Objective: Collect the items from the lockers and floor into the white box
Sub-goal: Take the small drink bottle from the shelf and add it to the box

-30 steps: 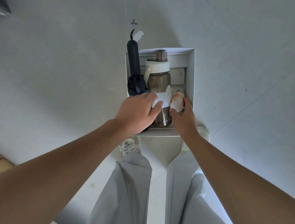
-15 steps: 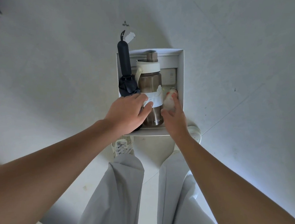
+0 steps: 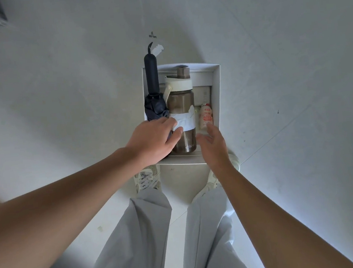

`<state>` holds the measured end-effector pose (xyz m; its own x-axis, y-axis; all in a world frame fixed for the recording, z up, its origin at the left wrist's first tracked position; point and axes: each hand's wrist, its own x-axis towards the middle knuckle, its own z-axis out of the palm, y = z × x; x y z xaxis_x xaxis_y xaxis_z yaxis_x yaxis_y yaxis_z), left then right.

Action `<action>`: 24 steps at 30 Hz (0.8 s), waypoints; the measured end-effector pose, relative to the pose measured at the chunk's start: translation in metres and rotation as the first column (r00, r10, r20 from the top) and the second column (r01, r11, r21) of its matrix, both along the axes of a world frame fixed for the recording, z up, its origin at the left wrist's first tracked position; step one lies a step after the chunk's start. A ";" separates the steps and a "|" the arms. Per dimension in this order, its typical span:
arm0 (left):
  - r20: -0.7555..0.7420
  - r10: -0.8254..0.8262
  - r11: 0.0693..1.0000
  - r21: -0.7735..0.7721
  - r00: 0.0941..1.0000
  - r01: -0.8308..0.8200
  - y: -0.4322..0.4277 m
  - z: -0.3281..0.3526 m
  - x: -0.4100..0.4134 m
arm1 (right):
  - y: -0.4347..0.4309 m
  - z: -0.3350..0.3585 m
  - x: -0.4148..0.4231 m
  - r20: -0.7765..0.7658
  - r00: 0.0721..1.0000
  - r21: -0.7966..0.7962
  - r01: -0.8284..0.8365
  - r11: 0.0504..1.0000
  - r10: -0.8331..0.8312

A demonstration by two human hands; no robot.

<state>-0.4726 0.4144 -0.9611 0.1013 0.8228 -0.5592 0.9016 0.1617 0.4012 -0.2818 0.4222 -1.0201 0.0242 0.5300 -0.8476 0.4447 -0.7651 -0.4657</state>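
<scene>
Right hand (image 3: 214,145) hangs open with loose fingers, holding nothing, just below one small drink bottle (image 3: 206,116). Left hand (image 3: 152,140) lies over the lower end of one black umbrella (image 3: 152,76), its thumb touching one brown water bottle (image 3: 180,101); a grip cannot be told. All three things lie in the one white box (image 3: 219,100) on the floor (image 3: 60,80).

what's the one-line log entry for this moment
left hand on umbrella and bottle | right hand open beside small drink | all in white box
</scene>
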 end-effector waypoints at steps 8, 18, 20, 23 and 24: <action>0.005 0.040 0.998 0.055 0.999 -0.040 -0.009 -0.011 -0.013 | 0.019 -0.027 -0.021 0.000 0.999 -0.136 0.047 0.990 -0.048; -0.074 0.030 0.999 0.031 0.997 -0.028 -0.015 0.016 -0.028 | 0.006 0.037 -0.022 0.033 0.997 0.057 -0.067 0.996 0.065; -0.098 0.024 0.999 0.047 0.995 -0.020 -0.010 0.034 -0.030 | 0.013 0.062 -0.024 0.050 0.988 0.118 -0.149 0.982 0.144; -0.135 -0.001 0.998 0.063 0.991 0.010 0.004 0.070 -0.032 | 0.032 0.105 -0.025 0.086 0.967 0.235 -0.252 0.939 0.238; -0.150 -0.003 0.998 0.066 0.989 0.013 0.009 0.084 -0.033 | 0.040 0.120 -0.026 0.102 0.959 0.274 -0.281 0.920 0.263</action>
